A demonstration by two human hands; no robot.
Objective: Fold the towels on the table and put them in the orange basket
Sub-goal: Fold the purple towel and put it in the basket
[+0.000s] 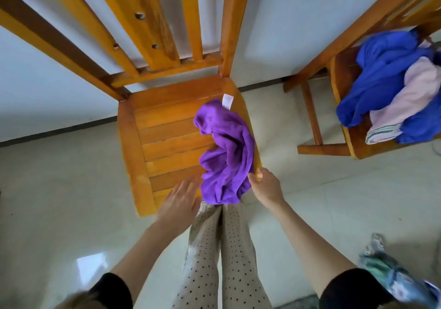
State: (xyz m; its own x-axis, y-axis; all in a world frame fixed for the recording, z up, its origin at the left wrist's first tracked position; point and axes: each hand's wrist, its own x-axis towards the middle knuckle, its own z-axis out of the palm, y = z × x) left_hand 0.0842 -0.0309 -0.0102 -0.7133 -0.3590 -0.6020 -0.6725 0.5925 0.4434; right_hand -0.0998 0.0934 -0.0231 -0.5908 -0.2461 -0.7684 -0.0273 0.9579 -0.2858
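Purple towel (226,151) bunched at chair seat (167,136) edge; your right hand (266,187) pinches hem, left hand (179,201) released w/ fingers flat. Risk: pull drags towel onto floor.

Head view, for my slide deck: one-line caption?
Right hand pinches crumpled purple towel on wooden chair; left hand reaches in.

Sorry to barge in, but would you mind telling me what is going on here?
A person stands over a wooden chair where a crumpled purple towel lies, not yet folded. Their right hand pinches its near right edge, while the left hand reaches in open beside it. A second chair to the right holds a heap of blue and pink cloths. No orange basket is in view.
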